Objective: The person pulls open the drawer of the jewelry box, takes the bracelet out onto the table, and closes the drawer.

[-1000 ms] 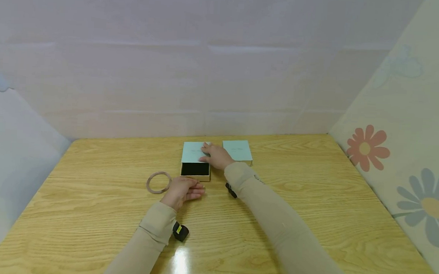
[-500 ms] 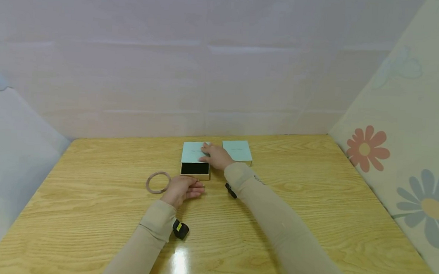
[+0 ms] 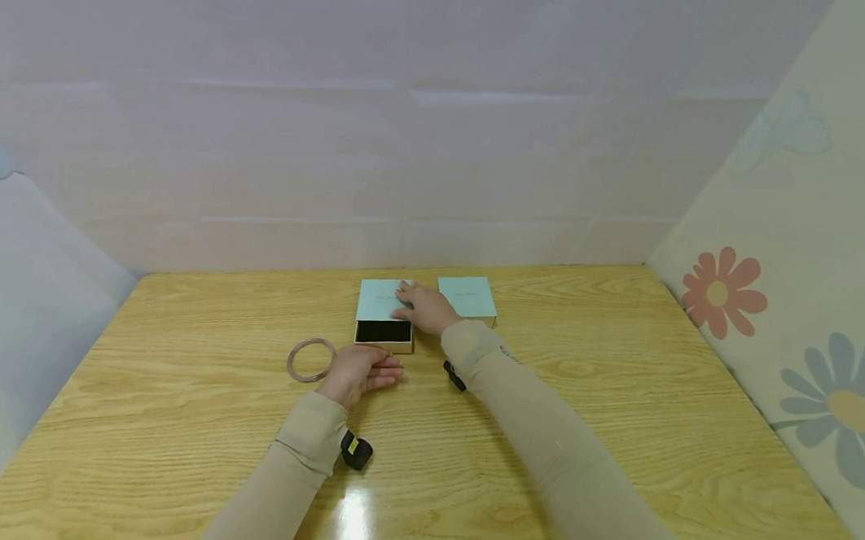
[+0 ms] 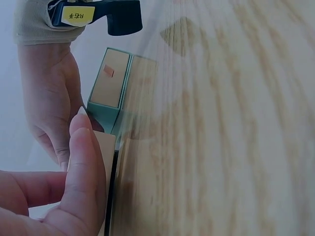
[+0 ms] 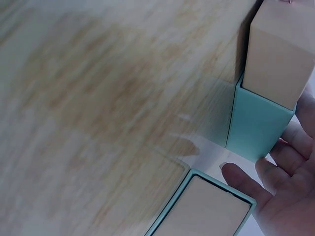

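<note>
A pale blue drawer box stands near the back of the table in the head view, its sleeve (image 3: 380, 296) over the rear and its beige, black-lined drawer (image 3: 383, 333) partly out toward me. My right hand (image 3: 430, 309) holds the sleeve at its right side, fingers over the top. In the right wrist view those fingers meet the edge of the sleeve (image 5: 258, 125). At the drawer's front wall, my left hand (image 3: 359, 371) touches with fairly straight fingers, palm turned to the right. Seen from the left wrist, the fingers partly cover the drawer (image 4: 106, 152).
A second pale blue box (image 3: 468, 295), closed, stands just right of my right hand; its beige end shows a small orange tab (image 4: 109, 71). A greyish-pink bangle (image 3: 293, 359) lies on the wooden table (image 3: 197, 421), left of my left hand. A pale wall sheet (image 3: 409, 163) hangs behind.
The drawer has slid slightly back into the sleeve, with my left hand following it a little. My right hand, the second box and the bangle stay put.
</note>
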The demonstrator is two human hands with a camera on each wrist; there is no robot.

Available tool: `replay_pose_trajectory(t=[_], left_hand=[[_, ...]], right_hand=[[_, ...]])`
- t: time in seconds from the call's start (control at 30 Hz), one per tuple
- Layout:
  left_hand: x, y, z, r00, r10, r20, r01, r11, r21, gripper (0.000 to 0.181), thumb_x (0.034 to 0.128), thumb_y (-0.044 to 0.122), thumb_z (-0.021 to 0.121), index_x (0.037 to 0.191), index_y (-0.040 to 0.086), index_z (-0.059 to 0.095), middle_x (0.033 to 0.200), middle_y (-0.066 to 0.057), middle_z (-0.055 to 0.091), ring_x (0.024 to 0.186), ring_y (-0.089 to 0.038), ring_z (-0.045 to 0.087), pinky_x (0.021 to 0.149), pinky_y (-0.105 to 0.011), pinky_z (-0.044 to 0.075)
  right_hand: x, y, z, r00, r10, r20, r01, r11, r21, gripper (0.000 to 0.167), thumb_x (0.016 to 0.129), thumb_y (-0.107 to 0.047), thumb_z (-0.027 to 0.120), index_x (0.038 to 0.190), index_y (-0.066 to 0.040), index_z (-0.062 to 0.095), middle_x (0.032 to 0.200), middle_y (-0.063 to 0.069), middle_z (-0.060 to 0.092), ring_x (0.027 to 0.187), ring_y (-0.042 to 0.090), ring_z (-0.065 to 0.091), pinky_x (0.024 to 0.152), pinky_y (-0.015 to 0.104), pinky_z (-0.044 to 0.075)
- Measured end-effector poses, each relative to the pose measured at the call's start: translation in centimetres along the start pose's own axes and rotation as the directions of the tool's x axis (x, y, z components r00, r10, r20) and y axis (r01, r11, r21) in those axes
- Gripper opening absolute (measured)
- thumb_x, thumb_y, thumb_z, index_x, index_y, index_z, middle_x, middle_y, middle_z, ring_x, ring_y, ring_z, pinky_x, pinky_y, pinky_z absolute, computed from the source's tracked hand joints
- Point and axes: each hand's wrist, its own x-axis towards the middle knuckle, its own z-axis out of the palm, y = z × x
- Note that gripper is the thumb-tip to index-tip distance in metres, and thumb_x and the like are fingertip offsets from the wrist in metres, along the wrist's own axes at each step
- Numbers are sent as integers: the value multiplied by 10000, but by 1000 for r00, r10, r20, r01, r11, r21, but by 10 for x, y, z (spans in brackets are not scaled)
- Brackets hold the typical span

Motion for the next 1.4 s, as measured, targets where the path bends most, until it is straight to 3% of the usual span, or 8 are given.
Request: replay_pose_trajectory(t=[1.4], left_hand=[[4, 2, 1, 1000, 7, -18, -7, 1000, -24, 293, 1016, 16, 451, 1226, -173, 527, 997, -224, 679, 749, -148, 683, 686, -252, 584]], right_hand=[[-2, -2, -1, 1000, 19, 13, -20, 999, 34, 600, 979, -341, 555, 1480, -65, 377, 1576, 73, 235, 1452, 270, 180, 1168, 409, 218]])
